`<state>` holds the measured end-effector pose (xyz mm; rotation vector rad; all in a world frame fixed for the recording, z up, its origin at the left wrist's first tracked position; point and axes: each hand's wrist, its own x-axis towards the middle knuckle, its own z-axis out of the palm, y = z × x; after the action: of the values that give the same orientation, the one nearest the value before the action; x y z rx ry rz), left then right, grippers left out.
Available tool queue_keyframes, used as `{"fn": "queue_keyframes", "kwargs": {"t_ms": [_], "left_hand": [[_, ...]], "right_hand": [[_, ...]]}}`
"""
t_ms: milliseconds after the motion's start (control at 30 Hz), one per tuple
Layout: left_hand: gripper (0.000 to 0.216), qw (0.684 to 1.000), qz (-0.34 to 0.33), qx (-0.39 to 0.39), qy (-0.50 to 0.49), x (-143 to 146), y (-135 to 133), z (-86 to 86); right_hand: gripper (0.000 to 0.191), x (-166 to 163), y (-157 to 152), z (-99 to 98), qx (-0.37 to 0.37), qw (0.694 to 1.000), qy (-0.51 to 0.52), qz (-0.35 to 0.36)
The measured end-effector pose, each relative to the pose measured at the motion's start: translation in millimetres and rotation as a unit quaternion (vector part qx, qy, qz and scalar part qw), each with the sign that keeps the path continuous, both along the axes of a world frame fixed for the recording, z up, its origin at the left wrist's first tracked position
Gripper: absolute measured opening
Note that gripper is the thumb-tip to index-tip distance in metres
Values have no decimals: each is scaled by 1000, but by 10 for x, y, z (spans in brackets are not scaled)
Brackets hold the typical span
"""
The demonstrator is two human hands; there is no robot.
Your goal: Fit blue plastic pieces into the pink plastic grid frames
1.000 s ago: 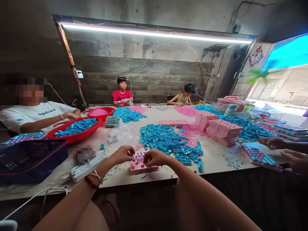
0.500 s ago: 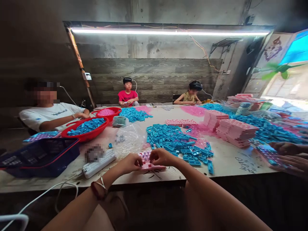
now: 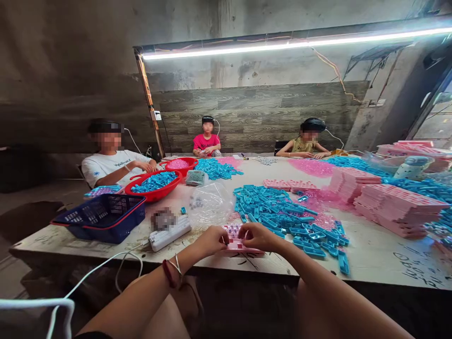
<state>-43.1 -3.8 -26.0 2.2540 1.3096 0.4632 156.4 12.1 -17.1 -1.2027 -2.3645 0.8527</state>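
Note:
A pink slotted tray (image 3: 243, 247) lies at the table's near edge, with small shiny purple and clear pieces in its far rows. My left hand (image 3: 213, 241) is at its left end, fingers curled and pinched together; what they hold is too small to make out. Over the tray's middle, my right hand (image 3: 260, 237) has thumb and fingers closed in a pinch, the tips hiding anything between them. Just beyond lies a heap of blue oblong plastic pieces (image 3: 263, 205). A clear plastic bag (image 3: 212, 202) with small pieces rests behind my left hand.
Stacks of pink trays (image 3: 399, 207) stand at right, beside more blue pieces. On the left are a navy basket (image 3: 106, 226), a red basin (image 3: 155, 190) of blue pieces and a white power strip (image 3: 170, 234). Three people sit across the table (image 3: 374, 259).
The view has swung left, so the table's contents sit further right. Both my hands stay at the pink tray with small finger shifts. The co-worker's hands at far right have left the view.

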Motion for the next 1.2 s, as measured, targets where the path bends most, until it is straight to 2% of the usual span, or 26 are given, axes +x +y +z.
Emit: {"fn": "queue_keyframes", "kwargs": {"t_ms": [267,667,867,1067,1200], "left_hand": [[15,1000,2,15,-26,-11,16,-64],[14,997,47,-52,-22,25,65,-49],[15,997,34,-59,-32,7,58,-10],[17,998,38,-39,-8,-9,46,21],[18,999,41,-35,-3,-11,50,17]], "right_hand": [[20,14,56,-77,14,1000,1,13],[19,17,49,-87,10,1000,-4,21],[34,14,45,-81,27,999,37,18],[22,-40,-15,5,35,999,18,-17],[21,-50,-10,-1,37,999,8,-16]]}}
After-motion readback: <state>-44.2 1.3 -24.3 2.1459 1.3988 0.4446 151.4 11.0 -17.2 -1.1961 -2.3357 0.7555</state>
